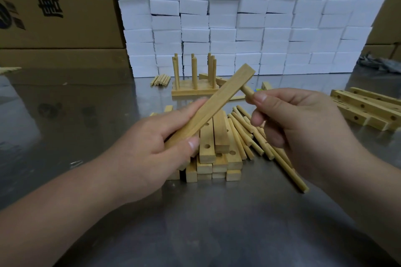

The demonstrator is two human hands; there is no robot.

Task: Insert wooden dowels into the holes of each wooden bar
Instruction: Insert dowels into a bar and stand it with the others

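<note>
Metal forms the tabletop (65, 136), grey and reflective, across the near and middle ground. Behind it rises a wall of stacked white blocks (260, 17), with printed cardboard boxes (54, 6) to its left.

Both forearms reach in from the near edge, and the hands are held apart. The left hand (152, 147) grips the near end of a flat wooden bar (219, 97), with the fingers curled over one edge and the thumb on the other. The bar is held above the table. Its long axis runs from lower left to upper right, slanting away from the person, and the free far end is raised toward the white wall. The right hand (299, 128) pinches a short dowel (247, 90) between thumb and forefinger.

Under the hands lies a heap of drilled bars (217, 154), mostly pointing away from the person, some with holes facing up. More drilled bars (366, 106) lie at the far right. Further back stand finished bars (195, 90) with upright dowels (194, 71).

Just right of the heap, loose dowels (245, 134) fan out on the table. A longer dowel (288, 171) passes beneath the right hand; whether it is held cannot be told. A small bundle of sticks (161, 79) lies near the wall.

The pinched dowel lies crosswise to the bar, with its far tip meeting the bar's right side near the raised end; how deep it sits cannot be told
</note>
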